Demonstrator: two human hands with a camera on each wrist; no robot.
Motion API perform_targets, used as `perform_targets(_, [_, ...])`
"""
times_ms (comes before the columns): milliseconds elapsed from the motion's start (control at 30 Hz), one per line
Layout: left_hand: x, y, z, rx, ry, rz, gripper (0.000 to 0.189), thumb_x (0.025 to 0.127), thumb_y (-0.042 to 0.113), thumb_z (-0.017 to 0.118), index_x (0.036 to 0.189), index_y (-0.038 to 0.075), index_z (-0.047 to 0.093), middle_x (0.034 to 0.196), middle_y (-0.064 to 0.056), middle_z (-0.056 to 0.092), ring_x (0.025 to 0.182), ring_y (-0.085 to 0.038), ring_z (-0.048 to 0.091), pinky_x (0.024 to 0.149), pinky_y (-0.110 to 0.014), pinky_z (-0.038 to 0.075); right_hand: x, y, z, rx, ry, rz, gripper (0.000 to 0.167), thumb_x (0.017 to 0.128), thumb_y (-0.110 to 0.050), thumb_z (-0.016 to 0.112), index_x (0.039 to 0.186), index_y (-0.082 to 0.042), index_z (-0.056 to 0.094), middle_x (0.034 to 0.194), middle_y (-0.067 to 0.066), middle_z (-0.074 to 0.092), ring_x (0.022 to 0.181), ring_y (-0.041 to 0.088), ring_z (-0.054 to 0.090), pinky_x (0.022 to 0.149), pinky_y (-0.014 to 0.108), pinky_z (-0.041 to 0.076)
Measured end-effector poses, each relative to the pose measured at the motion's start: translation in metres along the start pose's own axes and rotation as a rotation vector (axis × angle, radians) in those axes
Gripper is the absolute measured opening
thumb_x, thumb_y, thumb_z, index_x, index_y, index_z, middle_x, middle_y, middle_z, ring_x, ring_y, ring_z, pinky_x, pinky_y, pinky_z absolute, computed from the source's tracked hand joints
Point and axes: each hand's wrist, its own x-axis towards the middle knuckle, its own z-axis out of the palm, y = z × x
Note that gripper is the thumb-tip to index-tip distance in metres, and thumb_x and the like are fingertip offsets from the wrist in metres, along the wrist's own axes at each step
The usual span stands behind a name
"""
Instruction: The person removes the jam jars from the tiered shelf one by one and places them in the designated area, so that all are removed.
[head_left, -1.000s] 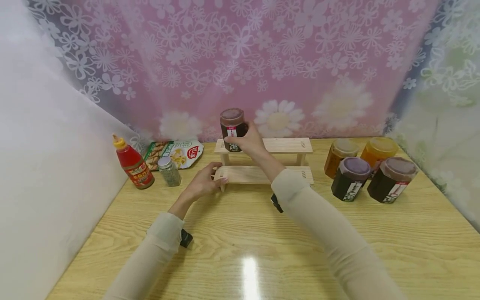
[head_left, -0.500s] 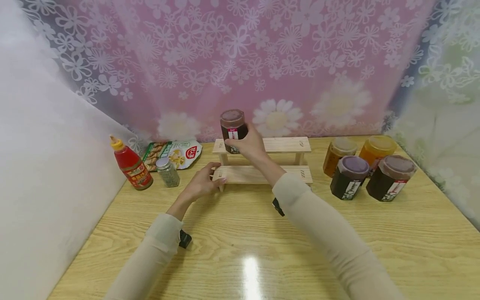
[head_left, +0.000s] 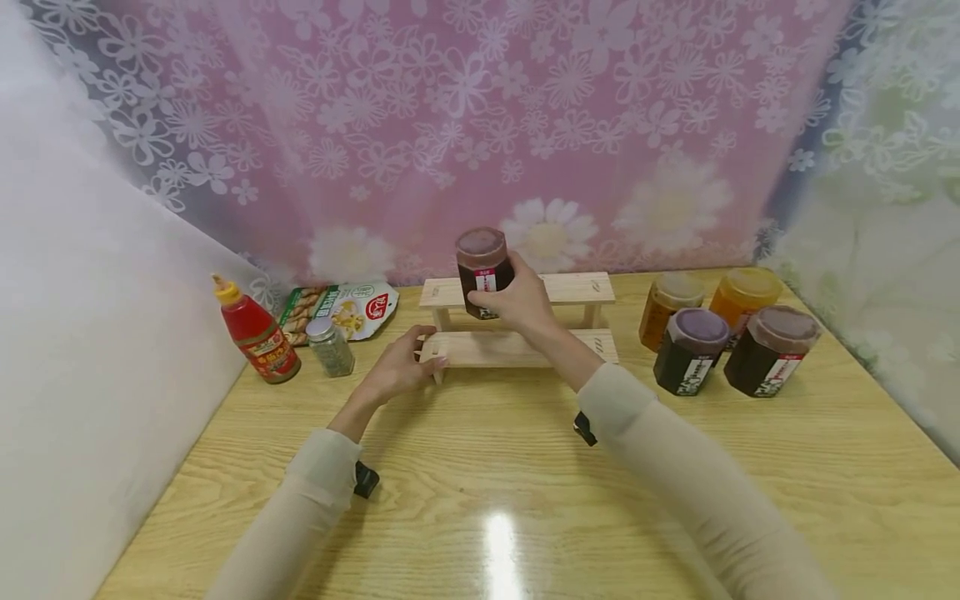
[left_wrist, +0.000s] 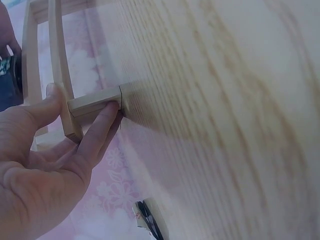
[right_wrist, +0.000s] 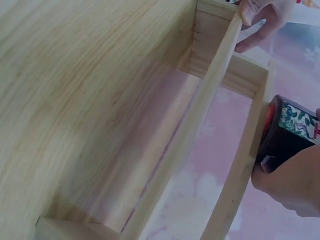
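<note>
My right hand (head_left: pixel 522 300) grips a dark jar (head_left: pixel 474 279) with a brownish-purple lid, thumb across its front near the white and red label. The jar is upright over the upper step of a two-step wooden rack (head_left: pixel 495 350). In the right wrist view, the jar (right_wrist: pixel 292 125) has its base right at the upper plank's edge. My left hand (head_left: pixel 397 364) holds the left end of the rack's lower step. From the left wrist, its thumb lies against the plank while the fingers (left_wrist: pixel 102 130) reach behind along the leg.
Several hexagonal jars, such as the purple-lidded one (head_left: pixel 693 350), cluster right of the rack. At left are a red sauce bottle (head_left: pixel 260 333), a small glass shaker (head_left: pixel 332 350) and a food pouch (head_left: pixel 360 310). A floral curtain (head_left: pixel 450 125) hangs behind the table (head_left: pixel 450 492).
The right hand has carried the jar a little rightward and toward me along the upper step. My left hand keeps its hold on the rack's end.
</note>
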Motion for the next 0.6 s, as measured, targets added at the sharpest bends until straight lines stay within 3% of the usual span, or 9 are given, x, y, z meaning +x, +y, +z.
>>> perform_targets(167, [0.000,0.000,-0.001,-0.002,-0.001,0.009,0.064,0.102,0.027,0.070,0.156,0.010,0.042,0.148,-0.022,0.054,0.136,-0.039,0.053,0.105,-0.053,0.049,-0.010,-0.001,-0.014,-0.004,-0.013,0.017,0.068,0.082,-0.020,0.087,0.141,-0.013,0.054,0.132,0.010,0.064,0.122,0.031,0.060,0.104,0.050,0.050])
perform_targets(600, [-0.001,-0.001,0.000,-0.009,-0.002,0.018,0.064,0.103,0.024,0.069,0.157,0.009,0.040,0.146,-0.023,0.055,0.135,-0.039,0.054,0.102,-0.051,0.052,-0.032,0.000,-0.045,0.042,-0.037,0.042,0.078,0.078,-0.015,0.093,0.146,-0.017,0.055,0.135,0.008,0.063,0.126,0.028,0.059,0.106,0.048,0.049])
